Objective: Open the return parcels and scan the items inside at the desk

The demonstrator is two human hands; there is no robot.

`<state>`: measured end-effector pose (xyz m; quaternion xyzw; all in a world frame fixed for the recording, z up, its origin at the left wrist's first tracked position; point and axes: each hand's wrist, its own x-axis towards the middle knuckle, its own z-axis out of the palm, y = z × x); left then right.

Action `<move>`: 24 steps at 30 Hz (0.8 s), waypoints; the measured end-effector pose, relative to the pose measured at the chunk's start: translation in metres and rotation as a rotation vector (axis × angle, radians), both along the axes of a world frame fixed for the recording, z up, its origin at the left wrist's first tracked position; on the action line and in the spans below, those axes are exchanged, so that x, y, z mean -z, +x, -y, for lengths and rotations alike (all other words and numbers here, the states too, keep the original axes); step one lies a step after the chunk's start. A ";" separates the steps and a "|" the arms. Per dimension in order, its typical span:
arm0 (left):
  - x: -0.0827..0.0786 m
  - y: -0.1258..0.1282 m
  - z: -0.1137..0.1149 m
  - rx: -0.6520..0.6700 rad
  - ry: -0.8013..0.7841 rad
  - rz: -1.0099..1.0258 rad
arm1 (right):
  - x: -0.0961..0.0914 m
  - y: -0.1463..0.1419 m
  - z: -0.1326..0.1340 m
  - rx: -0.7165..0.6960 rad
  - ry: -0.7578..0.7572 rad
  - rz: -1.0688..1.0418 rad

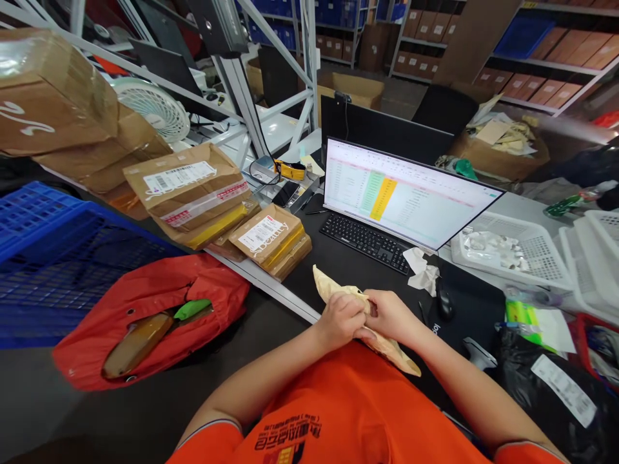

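Both hands meet over the desk edge just in front of my orange shirt. My left hand [340, 319] is curled closed around a crumpled tan paper package [333, 288], and my right hand [391, 316] grips the same package from the other side. The package runs diagonally, one end pointing toward the keyboard [365, 240], the other end [399, 358] lying against my right forearm. What is inside the package is hidden.
A monitor [403, 193] showing a spreadsheet stands behind the keyboard. A mouse [443, 301] and crumpled tissue [422, 270] lie right. Cardboard parcels [191, 190] stack up left, above a red bag [149, 316] and a blue crate [46, 258]. White baskets [541, 254] sit far right.
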<state>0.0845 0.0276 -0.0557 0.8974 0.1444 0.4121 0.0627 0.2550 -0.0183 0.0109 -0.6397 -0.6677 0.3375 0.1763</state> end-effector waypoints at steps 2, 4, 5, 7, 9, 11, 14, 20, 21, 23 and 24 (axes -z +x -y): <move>-0.005 0.005 -0.002 0.063 -0.014 -0.098 | 0.001 0.002 0.002 0.056 0.091 0.184; -0.010 0.010 -0.005 0.128 -0.032 -0.151 | 0.002 0.006 0.003 0.077 0.172 0.323; -0.012 0.013 -0.008 0.160 -0.039 -0.153 | 0.002 0.009 0.003 0.074 0.206 0.372; -0.015 0.016 -0.012 0.199 -0.057 -0.145 | 0.002 0.015 0.002 0.053 0.262 0.431; -0.019 0.018 -0.014 0.212 -0.049 -0.148 | 0.001 0.021 -0.001 0.036 0.304 0.440; -0.023 0.017 -0.014 0.198 -0.037 -0.172 | -0.001 0.026 -0.005 0.034 0.329 0.422; -0.032 0.013 -0.010 0.167 -0.048 -0.220 | -0.003 0.030 -0.011 0.038 0.353 0.391; -0.044 0.008 0.000 0.164 -0.059 -0.181 | -0.002 0.025 -0.021 0.006 0.330 0.291; -0.044 0.007 0.002 0.158 -0.072 -0.179 | -0.001 0.024 -0.022 -0.005 0.302 0.280; -0.045 0.006 0.006 0.142 -0.108 -0.176 | 0.002 0.024 -0.025 -0.054 0.252 0.257; -0.046 0.004 0.008 0.142 -0.128 -0.176 | 0.003 0.025 -0.026 -0.106 0.244 0.239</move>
